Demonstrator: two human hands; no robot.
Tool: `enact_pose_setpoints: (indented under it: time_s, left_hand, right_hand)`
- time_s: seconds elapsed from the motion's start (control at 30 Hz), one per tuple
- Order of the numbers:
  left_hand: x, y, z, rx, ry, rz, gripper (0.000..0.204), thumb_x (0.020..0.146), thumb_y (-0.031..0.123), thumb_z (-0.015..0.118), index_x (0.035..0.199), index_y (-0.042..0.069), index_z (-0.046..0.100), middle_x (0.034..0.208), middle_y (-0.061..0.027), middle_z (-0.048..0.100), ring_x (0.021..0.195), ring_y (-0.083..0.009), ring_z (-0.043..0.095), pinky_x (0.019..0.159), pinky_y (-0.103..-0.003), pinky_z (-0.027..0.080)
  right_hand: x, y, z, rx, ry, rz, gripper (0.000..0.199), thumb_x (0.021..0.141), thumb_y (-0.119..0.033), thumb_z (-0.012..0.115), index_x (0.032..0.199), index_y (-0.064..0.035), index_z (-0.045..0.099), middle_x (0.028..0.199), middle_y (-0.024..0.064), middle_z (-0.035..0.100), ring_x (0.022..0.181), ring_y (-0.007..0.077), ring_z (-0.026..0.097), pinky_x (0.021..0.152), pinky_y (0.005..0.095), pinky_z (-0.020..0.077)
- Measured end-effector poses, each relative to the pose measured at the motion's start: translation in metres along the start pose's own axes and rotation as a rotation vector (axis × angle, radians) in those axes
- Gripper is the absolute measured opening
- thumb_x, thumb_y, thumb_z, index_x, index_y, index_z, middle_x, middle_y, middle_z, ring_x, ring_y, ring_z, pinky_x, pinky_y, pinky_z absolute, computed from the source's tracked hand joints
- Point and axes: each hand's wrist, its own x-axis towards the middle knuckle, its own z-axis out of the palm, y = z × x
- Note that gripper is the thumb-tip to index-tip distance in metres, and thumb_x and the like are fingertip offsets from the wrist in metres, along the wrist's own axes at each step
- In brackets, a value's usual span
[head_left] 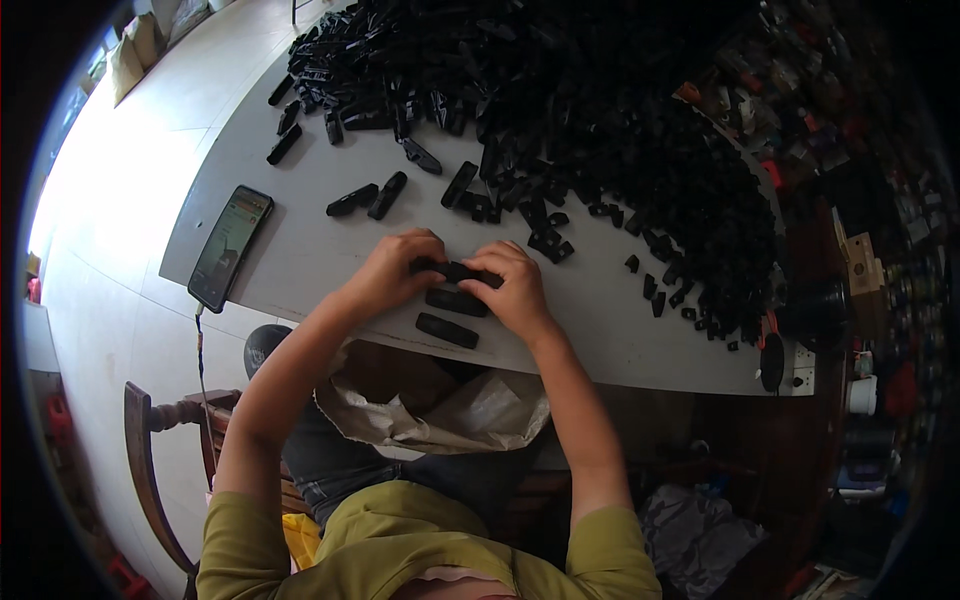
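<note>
Close to the table's near edge, a black oblong plastic piece (455, 272) spans the gap between my two hands. The fingers of my left hand (398, 266) are closed around its left end, and my right hand (512, 284) pinches its right end. Whether it is one part or two fitted together, I cannot tell. Just below my fingers lies a similar black oblong piece (457, 302), and nearer the edge another oblong piece (447, 331). Beyond my hands, two more black pieces (388, 196) rest side by side.
A great heap of black plastic parts (560, 90) covers the far and right side of the grey table (290, 222). A phone (231, 248) with a cable lies at the left. An open sack (440, 430) hangs below the front edge, over my lap. A wooden chair (140, 440) stands left.
</note>
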Motion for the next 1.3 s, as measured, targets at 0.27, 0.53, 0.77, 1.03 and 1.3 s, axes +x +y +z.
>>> enact_pose_setpoints:
  time_s: [0.27,0.53,0.77,1.03,1.3]
  left_hand:
    - [0.021,-0.004,-0.033,0.763,0.495,-0.138,0.025,0.083,0.017,0.066,0.104,0.004,0.061,0.093,-0.0144,0.063,0.082,-0.0332,0.063,0.069,-0.042,0.051]
    - [0.016,0.012,-0.022,0.718,0.085,-0.432,0.015,0.087,0.017,0.058,0.1,0.011,0.059,0.098,-0.0129,0.063,0.087,-0.033,0.063,0.07,-0.043,0.05]
    - [0.005,0.013,-0.007,0.416,0.087,0.053,0.032,0.077,0.001,0.065,0.106,0.006,0.052,0.095,-0.0124,0.058,0.086,-0.0346,0.059,0.076,-0.04,0.049]
    - [0.008,0.0,-0.008,-0.001,0.002,-0.146,0.022,0.069,-0.006,0.071,0.09,-0.002,0.064,0.096,-0.0117,0.064,0.086,-0.0248,0.064,0.076,-0.033,0.051]
    - [0.011,-0.004,-0.004,-0.058,-0.008,-0.058,0.024,0.068,-0.002,0.073,0.092,0.0,0.067,0.095,-0.0112,0.066,0.086,-0.0249,0.064,0.076,-0.032,0.051]
  right_hand:
    - [0.054,-0.01,0.018,-0.476,0.202,0.278,0.033,0.083,-0.023,0.071,0.108,-0.0044,0.06,0.094,0.0121,0.059,0.081,0.0297,0.064,0.066,0.0398,0.0517]
    - [0.026,0.014,0.011,-0.407,0.232,0.142,0.019,0.093,-0.015,0.054,0.111,-0.007,0.058,0.096,0.0123,0.06,0.077,0.0276,0.064,0.066,0.039,0.0536]
    - [0.008,0.005,-0.01,0.728,0.091,0.629,0.036,0.096,-0.01,0.054,0.132,-0.0083,0.052,0.087,0.0051,0.062,0.068,0.0098,0.056,0.059,0.0233,0.045]
    - [0.009,-0.009,-0.021,-0.113,-0.108,0.182,0.03,0.076,-0.011,0.076,0.105,-0.0053,0.071,0.084,0.0048,0.058,0.071,0.018,0.057,0.065,0.0296,0.0466]
    - [0.008,-0.001,-0.015,-0.163,-0.135,0.095,0.03,0.075,-0.017,0.076,0.103,-0.0088,0.072,0.085,0.0048,0.055,0.08,0.0203,0.057,0.071,0.0329,0.0474]
